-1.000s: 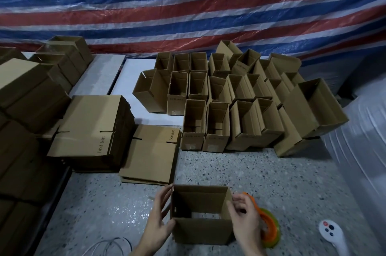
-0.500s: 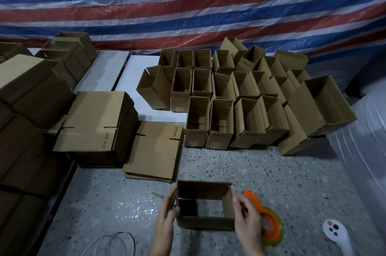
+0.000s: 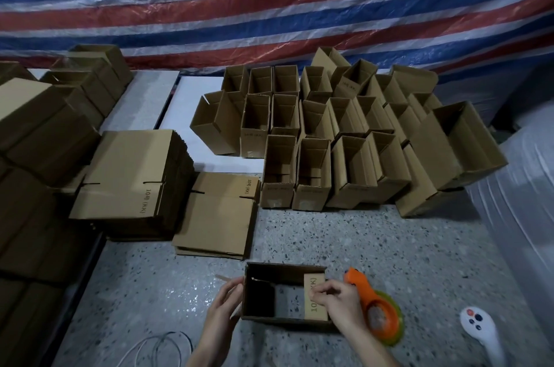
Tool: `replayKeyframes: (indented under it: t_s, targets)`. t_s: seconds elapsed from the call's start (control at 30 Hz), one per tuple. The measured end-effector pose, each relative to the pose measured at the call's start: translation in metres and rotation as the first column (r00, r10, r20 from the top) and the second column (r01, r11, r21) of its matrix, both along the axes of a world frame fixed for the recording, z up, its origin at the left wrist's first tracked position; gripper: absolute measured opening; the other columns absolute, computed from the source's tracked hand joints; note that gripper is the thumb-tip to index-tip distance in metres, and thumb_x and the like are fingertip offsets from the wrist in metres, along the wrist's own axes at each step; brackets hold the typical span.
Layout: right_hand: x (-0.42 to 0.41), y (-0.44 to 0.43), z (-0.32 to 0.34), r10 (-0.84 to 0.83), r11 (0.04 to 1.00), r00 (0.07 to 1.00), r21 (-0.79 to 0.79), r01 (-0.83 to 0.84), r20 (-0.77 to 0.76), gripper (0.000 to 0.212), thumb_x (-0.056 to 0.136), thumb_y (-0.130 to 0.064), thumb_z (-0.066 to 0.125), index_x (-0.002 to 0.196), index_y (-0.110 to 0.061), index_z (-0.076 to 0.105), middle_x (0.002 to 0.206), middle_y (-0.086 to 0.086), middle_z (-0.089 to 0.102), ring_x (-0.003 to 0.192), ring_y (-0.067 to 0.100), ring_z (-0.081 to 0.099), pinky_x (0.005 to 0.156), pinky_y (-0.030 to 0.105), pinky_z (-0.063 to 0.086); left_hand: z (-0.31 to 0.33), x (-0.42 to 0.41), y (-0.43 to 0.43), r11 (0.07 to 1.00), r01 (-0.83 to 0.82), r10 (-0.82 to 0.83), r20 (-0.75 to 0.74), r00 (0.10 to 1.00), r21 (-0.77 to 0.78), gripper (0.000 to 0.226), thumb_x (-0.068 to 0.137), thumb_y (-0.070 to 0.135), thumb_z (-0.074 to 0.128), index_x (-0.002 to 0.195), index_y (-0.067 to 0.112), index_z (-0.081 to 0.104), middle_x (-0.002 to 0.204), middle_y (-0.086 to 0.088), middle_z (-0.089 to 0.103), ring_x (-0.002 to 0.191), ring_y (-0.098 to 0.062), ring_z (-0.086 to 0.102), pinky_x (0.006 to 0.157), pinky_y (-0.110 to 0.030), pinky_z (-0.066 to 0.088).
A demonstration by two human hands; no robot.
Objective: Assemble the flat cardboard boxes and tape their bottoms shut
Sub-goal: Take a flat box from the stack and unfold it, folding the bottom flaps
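Many finished boxes (image 3: pixel 314 139) stand at the back; the flat stack (image 3: pixel 132 175) waits. The current box (image 3: pixel 284 273) sits on the floor before me, opened, untaped. My left hand (image 3: pixel 223 303) presses its side, fingers nearly straight. My right hand (image 3: pixel 335 297) pinches a flap (image 3: pixel 314 311) inward. The tape dispenser (image 3: pixel 377 309) lies beside, unheld.

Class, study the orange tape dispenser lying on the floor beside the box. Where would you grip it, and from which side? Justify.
Probably the narrow orange handle, from above: the tape dispenser lies flat, its wide roll at the near end and the handle sticking out beside the right hand, slim enough to close round.
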State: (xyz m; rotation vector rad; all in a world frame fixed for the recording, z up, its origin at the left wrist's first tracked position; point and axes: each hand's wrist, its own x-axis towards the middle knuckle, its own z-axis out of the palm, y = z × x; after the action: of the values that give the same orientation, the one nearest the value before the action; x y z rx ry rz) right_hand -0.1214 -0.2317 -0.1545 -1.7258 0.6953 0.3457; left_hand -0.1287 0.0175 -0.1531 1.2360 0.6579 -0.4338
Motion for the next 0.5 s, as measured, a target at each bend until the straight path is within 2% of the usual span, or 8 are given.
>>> replayKeyframes:
  t_s: [0.1, 0.17, 0.27, 0.33, 0.4, 0.43, 0.47, 0.5]
  targets:
    - [-0.001, 0.001, 0.0, 0.002, 1.0, 1.0, -0.008, -0.002, 0.014, 0.018, 0.07, 0.0, 0.086, 0.065, -0.014, 0.076, 0.072, -0.006, 0.076, 0.073, 0.004, 0.069, 0.065, 0.013, 0.048, 0.001, -0.001, 0.0, 0.998, 0.063, -0.063, -0.061, 0.996, 0.008, 0.02, 0.094, 0.023, 0.066, 0.113, 0.018, 0.063, 0.106, -0.003, 0.07, 0.086, -0.021, 0.06, 0.083, -0.035, 0.042]
    - [-0.004, 0.0, -0.003, 0.011, 0.999, 0.999, -0.031, -0.009, 0.042, 0.018, 0.072, -0.002, 0.086, 0.067, -0.015, 0.075, 0.074, -0.007, 0.076, 0.075, 0.006, 0.07, 0.069, 0.018, 0.05, -0.001, -0.001, -0.002, 0.996, 0.093, -0.091, -0.084, 0.992, 0.02, 0.025, 0.091, 0.019, 0.071, 0.111, 0.013, 0.057, 0.108, -0.004, 0.069, 0.083, -0.02, 0.053, 0.081, -0.035, 0.041]
    - [-0.009, 0.002, -0.006, 0.021, 0.999, 0.995, -0.052, -0.016, 0.096, 0.017, 0.075, -0.005, 0.085, 0.069, -0.016, 0.073, 0.076, -0.007, 0.076, 0.076, 0.012, 0.07, 0.067, 0.02, 0.05, 0.001, 0.002, -0.006, 0.988, 0.116, -0.107, -0.09, 0.99, 0.1, 0.028, 0.087, 0.01, 0.075, 0.099, 0.011, 0.05, 0.109, -0.004, 0.068, 0.073, -0.017, 0.058, 0.068, -0.03, 0.044]
    - [-0.01, 0.002, -0.006, 0.039, 0.998, 0.994, -0.056, -0.033, 0.104, 0.016, 0.076, -0.007, 0.085, 0.07, -0.017, 0.073, 0.077, -0.006, 0.075, 0.075, 0.012, 0.068, 0.064, 0.016, 0.046, 0.001, 0.008, -0.008, 0.976, 0.141, -0.127, -0.096, 0.987, 0.165, 0.034, 0.085, 0.008, 0.078, 0.09, 0.013, 0.045, 0.096, -0.007, 0.068, 0.059, -0.012, 0.059, 0.056, -0.025, 0.044]
    - [-0.01, -0.003, -0.006, 0.064, 0.998, 0.992, -0.019, -0.062, 0.109, 0.02, 0.078, -0.006, 0.083, 0.069, -0.019, 0.072, 0.077, -0.004, 0.073, 0.076, 0.016, 0.067, 0.063, 0.014, 0.046, 0.001, 0.014, -0.01, 0.961, 0.164, -0.14, -0.118, 0.983, 0.222, 0.039, 0.081, 0.008, 0.081, 0.085, 0.014, 0.043, 0.077, -0.006, 0.067, 0.053, -0.013, 0.058, 0.051, -0.024, 0.042]
    - [-0.01, -0.006, -0.006, 0.084, 0.996, 0.991, 0.012, -0.085, 0.106, 0.021, 0.08, -0.006, 0.081, 0.069, -0.021, 0.072, 0.082, -0.003, 0.073, 0.083, 0.018, 0.067, 0.068, 0.016, 0.048, 0.001, 0.017, -0.01, 0.955, 0.174, -0.144, -0.135, 0.98, 0.239, 0.04, 0.079, 0.009, 0.083, 0.083, 0.014, 0.043, 0.069, -0.004, 0.066, 0.052, -0.013, 0.058, 0.051, -0.024, 0.04]
    - [-0.011, -0.008, -0.006, 0.106, 0.993, 0.989, 0.038, -0.11, 0.104, 0.02, 0.084, -0.009, 0.079, 0.071, -0.023, 0.072, 0.095, -0.005, 0.073, 0.097, 0.019, 0.066, 0.081, 0.02, 0.051, 0.001, 0.019, -0.011, 0.953, 0.18, -0.146, -0.151, 0.978, 0.245, 0.041, 0.079, 0.009, 0.083, 0.082, 0.015, 0.043, 0.064, -0.002, 0.066, 0.052, -0.013, 0.058, 0.052, -0.024, 0.04]
    - [-0.013, -0.011, -0.006, 0.129, 0.99, 0.986, 0.049, -0.135, 0.105, 0.017, 0.088, -0.016, 0.076, 0.074, -0.026, 0.074, 0.115, -0.007, 0.069, 0.116, 0.016, 0.059, 0.099, 0.028, 0.047, 0.001, 0.02, -0.011, 0.953, 0.183, -0.145, -0.165, 0.975, 0.243, 0.041, 0.078, 0.01, 0.084, 0.081, 0.016, 0.043, 0.063, -0.002, 0.066, 0.052, -0.013, 0.059, 0.052, -0.024, 0.041]
